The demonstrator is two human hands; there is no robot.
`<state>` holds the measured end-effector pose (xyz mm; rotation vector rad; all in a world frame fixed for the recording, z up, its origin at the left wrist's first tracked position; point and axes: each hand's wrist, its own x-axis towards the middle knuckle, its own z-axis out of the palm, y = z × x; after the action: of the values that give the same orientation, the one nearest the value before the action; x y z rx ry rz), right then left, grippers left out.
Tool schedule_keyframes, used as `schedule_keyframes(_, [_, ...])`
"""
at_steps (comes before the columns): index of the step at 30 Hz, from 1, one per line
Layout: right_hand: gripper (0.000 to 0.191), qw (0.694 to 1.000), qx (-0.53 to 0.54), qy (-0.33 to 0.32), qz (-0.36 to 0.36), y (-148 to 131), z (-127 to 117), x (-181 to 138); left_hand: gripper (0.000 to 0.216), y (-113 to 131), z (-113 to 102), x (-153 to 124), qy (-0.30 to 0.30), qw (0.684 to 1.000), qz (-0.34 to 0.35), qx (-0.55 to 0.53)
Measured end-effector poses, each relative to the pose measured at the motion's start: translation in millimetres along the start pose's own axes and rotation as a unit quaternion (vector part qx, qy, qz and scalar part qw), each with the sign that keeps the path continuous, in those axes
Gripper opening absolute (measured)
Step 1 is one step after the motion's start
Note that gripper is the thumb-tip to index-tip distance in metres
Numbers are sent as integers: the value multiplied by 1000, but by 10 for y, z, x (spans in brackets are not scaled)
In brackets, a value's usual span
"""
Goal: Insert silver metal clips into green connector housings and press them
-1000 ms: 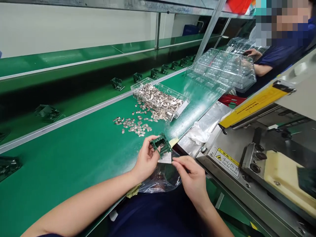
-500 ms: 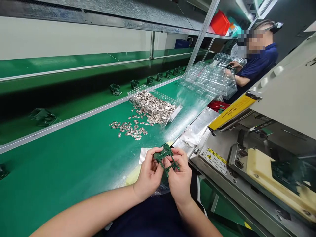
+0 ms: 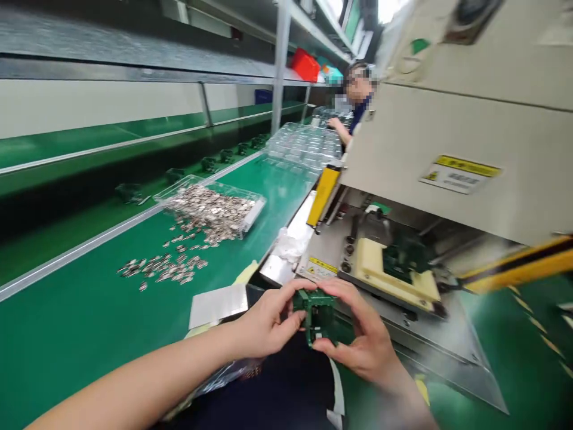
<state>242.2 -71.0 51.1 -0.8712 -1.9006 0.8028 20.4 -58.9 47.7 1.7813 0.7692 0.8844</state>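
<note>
A small green plastic frame part [image 3: 319, 315] is pinched between both my hands just in front of my body. My left hand [image 3: 268, 322] grips its left side with thumb and fingers. My right hand [image 3: 363, 334] curls around its right side and bottom. Straight behind the part stands a press machine with a cream fixture block [image 3: 376, 269] that carries another green part [image 3: 403, 257]. A flat silvery sheet [image 3: 218, 304] lies on the green table by my left wrist.
A clear tray of small metal clips [image 3: 210, 209] sits on the green table, with loose clips [image 3: 161, 266] scattered before it. Stacked clear blister trays [image 3: 304, 143] lie farther back. A co-worker [image 3: 353, 101] sits beyond them. Yellow guard bars [image 3: 323, 191] flank the press opening.
My view has swung right toward the press machine. Both hands have carried the green part right, off the table edge, now in front of the fixture. The silvery sheet stays on the table.
</note>
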Motion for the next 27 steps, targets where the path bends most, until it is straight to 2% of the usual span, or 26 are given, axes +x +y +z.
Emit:
schedule_keyframes(1, [63,999,-15,43,10,-13,-197,-104,55,57,25,195,-47,999,17,-5])
schedule_keyframes(3, [64,978,-40,201,44,-10,-568,-319,71,165,131,658,-75,995,58,12])
schedule_keyframes(5, [64,909,-77,403,73,41,-897,-494,84,251,311,1166,-37,992,101,60])
schedule_keyframes(6, [63,872,-95,472,87,83,-1040,-548,89,283,415,1410,-22,990,113,82])
schedule_keyframes(7, [63,848,-110,508,102,131,-1166,-574,91,308,517,1631,-13,989,113,92])
schedule_keyframes(8, [63,841,-119,515,115,182,-1273,-571,89,327,604,1815,-12,990,107,93])
schedule_keyframes(10, [65,864,-124,471,128,276,-1424,-488,76,350,702,2030,-14,992,91,84])
schedule_keyframes(11, [67,880,-126,440,124,313,-1470,-418,70,356,701,2047,-6,994,84,71])
schedule_keyframes(13, [67,910,-138,373,119,362,-1519,-246,66,350,590,1900,33,996,71,32])
schedule_keyframes(16, [66,934,-196,254,157,381,-1542,36,66,289,208,1365,76,997,26,-21])
schedule_keyframes(18, [66,937,-225,179,196,386,-1550,195,62,208,-86,953,64,998,-20,-7])
schedule_keyframes(20, [68,939,-230,138,214,404,-1556,285,58,87,-314,606,54,996,-75,19])
schedule_keyframes(22, [70,939,-238,131,211,433,-1559,260,56,-75,-434,382,39,992,-117,29])
schedule_keyframes(24, [73,926,-284,150,199,448,-1564,88,54,-255,-455,297,5,990,-140,18])
schedule_keyframes(27, [69,859,-391,250,217,395,-1566,-368,58,-471,-399,352,-50,989,-141,-18])
